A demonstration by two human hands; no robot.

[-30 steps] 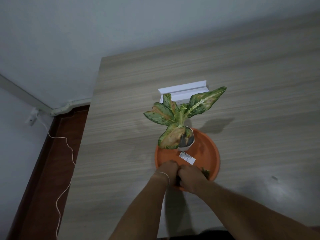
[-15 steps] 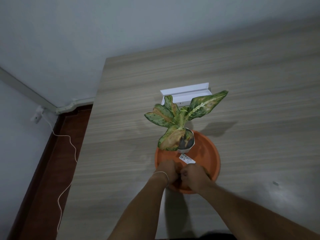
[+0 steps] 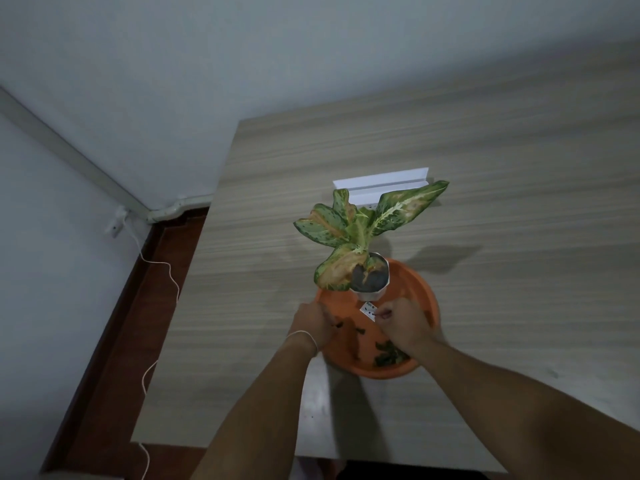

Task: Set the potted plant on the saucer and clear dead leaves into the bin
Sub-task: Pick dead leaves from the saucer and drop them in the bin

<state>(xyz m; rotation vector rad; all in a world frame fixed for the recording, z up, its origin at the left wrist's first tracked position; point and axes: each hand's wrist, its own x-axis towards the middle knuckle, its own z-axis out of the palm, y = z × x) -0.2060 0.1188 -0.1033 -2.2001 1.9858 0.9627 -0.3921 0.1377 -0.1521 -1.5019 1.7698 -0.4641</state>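
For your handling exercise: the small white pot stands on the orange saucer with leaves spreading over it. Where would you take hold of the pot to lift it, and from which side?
Probably grip the pot by its side wall, just below the rim, fingers wrapped around it. Come in low from the near right, where the wall is bare; a drooping leaf overhangs its left side and the top.

One potted plant (image 3: 360, 251), one orange saucer (image 3: 415, 292), one white box (image 3: 381, 183), one label (image 3: 369, 310), two hands: left hand (image 3: 313, 323), right hand (image 3: 407, 323); several dead leaves (image 3: 389, 355).
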